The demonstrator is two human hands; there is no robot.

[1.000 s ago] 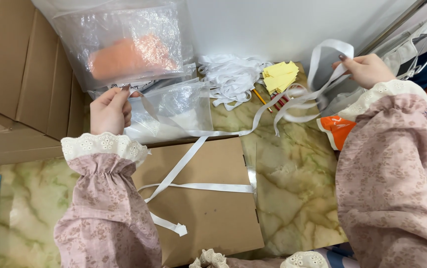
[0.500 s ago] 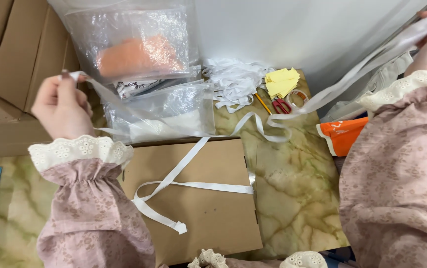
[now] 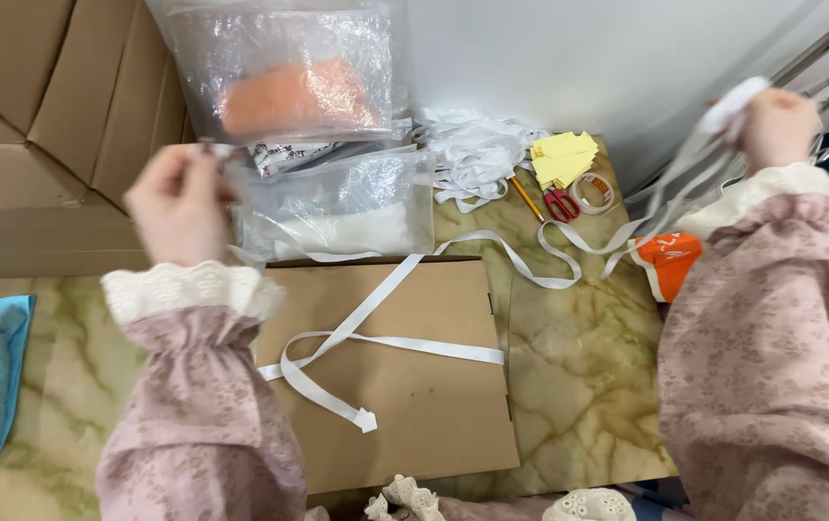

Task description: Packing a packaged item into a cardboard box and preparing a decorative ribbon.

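White ribbon (image 3: 390,289) over brown cardboard sheet (image 3: 414,386)

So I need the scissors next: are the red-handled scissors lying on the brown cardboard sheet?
No, the red-handled scissors lie on the marbled tabletop beside the yellow paper, away from the cardboard sheet.

Both arms in pink, lace-cuffed sleeves are raised and spread wide; the left hand (image 3: 175,201) pinches its fingers together, the right hand (image 3: 776,125) is closed.
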